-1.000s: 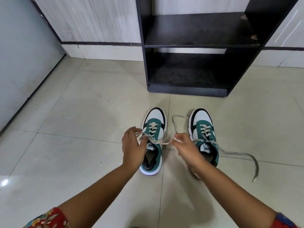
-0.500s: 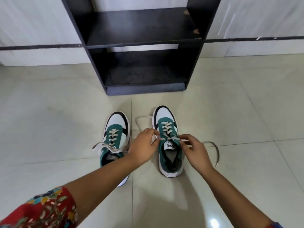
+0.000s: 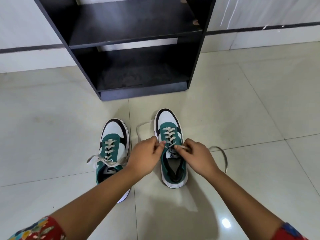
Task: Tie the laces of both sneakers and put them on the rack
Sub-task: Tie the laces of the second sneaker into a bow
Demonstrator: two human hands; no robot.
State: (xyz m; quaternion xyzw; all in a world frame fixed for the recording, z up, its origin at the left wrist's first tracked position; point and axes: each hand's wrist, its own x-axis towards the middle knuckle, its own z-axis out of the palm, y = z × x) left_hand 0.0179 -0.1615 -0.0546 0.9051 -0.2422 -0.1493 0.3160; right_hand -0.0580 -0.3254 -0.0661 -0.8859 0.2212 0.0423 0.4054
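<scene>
Both hands pinch the laces at the throat of the right sneaker (image 3: 171,149): the left hand (image 3: 144,157) has its grip closed on one lace (image 3: 138,130) that loops out toward 11 o'clock, the right hand (image 3: 199,156) on the other lace (image 3: 223,155), trailing toward 3 o'clock. The left sneaker (image 3: 112,149), at 9 o'clock, stands on the floor (image 3: 242,118) just beside it. The black rack (image 3: 131,32) stands at 12 o'clock.

The left forearm (image 3: 103,193) hides the heel of the left sneaker (image 3: 113,146). The rack (image 3: 138,90) is cut off by the top edge. Tongue label print is illegible.
</scene>
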